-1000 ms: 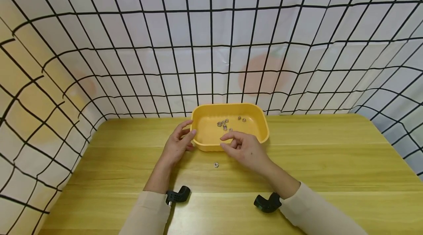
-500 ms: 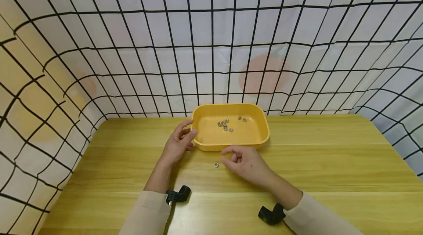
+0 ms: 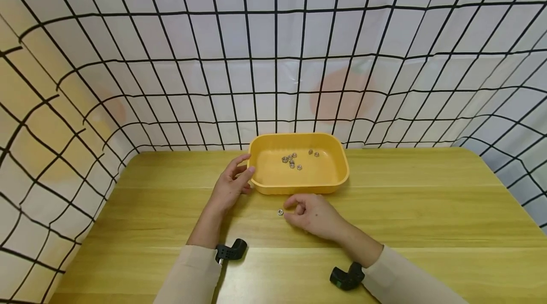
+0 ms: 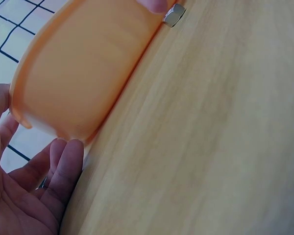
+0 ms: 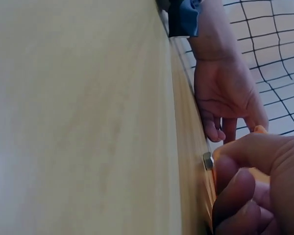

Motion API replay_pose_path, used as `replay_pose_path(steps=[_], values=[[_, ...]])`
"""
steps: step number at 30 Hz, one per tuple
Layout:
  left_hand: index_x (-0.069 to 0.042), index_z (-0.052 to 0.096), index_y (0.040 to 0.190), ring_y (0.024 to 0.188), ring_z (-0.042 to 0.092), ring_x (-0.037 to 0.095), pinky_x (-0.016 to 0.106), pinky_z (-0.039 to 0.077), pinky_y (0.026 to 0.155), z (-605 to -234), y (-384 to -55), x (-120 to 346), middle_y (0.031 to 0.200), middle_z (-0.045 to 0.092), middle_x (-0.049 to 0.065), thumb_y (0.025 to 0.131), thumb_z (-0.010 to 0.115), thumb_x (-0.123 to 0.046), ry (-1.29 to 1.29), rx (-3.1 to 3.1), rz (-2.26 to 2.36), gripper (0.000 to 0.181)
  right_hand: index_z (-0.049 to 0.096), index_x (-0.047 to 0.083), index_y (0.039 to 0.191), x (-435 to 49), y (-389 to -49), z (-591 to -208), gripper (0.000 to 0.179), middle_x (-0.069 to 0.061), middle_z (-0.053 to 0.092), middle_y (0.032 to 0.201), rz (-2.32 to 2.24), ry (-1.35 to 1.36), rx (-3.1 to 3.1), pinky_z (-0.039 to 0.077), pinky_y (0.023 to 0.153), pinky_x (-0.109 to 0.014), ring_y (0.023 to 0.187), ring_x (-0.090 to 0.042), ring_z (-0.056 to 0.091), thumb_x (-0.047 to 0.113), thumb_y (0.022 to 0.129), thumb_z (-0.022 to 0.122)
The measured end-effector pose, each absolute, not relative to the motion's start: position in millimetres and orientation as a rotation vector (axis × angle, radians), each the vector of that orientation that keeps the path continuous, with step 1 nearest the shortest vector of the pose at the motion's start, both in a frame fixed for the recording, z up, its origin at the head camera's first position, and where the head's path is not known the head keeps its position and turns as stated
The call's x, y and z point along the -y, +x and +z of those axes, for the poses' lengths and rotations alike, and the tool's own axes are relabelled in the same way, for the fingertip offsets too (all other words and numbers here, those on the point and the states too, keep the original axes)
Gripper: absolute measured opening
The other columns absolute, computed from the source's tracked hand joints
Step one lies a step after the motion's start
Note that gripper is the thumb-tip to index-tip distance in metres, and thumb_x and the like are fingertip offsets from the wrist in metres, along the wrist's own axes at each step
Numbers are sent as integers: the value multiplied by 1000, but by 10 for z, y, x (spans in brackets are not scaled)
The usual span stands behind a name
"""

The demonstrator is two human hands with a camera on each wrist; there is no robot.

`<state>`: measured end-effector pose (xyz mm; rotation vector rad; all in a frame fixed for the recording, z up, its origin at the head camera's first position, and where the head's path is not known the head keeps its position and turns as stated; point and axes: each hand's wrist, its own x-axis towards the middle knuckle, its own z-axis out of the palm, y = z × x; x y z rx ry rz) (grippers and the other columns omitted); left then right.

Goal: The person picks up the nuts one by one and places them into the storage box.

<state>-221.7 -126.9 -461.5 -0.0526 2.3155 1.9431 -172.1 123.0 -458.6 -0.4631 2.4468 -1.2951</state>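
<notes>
A yellow plastic tray [image 3: 299, 190] holds several small metal nuts [image 3: 292, 163] on its floor. My left hand [image 3: 228, 187] grips the tray's left end, the thumb at the rim and the other fingers against the outer wall, as the left wrist view shows. One loose hex nut [image 3: 280, 212] stands on the table in front of the tray, on its edge in the left wrist view. Just right of that nut is my right hand [image 3: 316, 216], thumb and index finger parted, with fingertips right beside it and nothing held between them.
The wooden table [image 3: 410, 209] reaches back to a white backdrop with a black wire grid [image 3: 275, 57] right behind the tray. Each wrist carries a black camera mount [image 3: 348, 276] near the sleeve.
My right hand has come back from over the tray's front edge and down to the table beside the loose nut. The left hand and tray stay in place.
</notes>
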Motion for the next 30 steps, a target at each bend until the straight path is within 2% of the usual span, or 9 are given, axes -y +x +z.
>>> replay_pose_path(steps=[16,30], values=[[-31,52,146,77,62,22,31,61,75,-4608,-2212,1259,143,55,18,101,65,-36,-61,-2333,1932,47,73,23,99,-1104,-1758,-4650,9,9,60,66,-1128,-504,-2611,40,54,-22,54,-9,53,27,91,76],[-30,53,146,77,62,21,30,61,74,-4620,-2215,1263,143,56,18,102,64,-36,-51,-2324,1943,46,71,23,90,-1072,-1734,-4626,5,10,58,63,-1093,-518,-2657,39,52,-22,53,-8,52,26,92,75]])
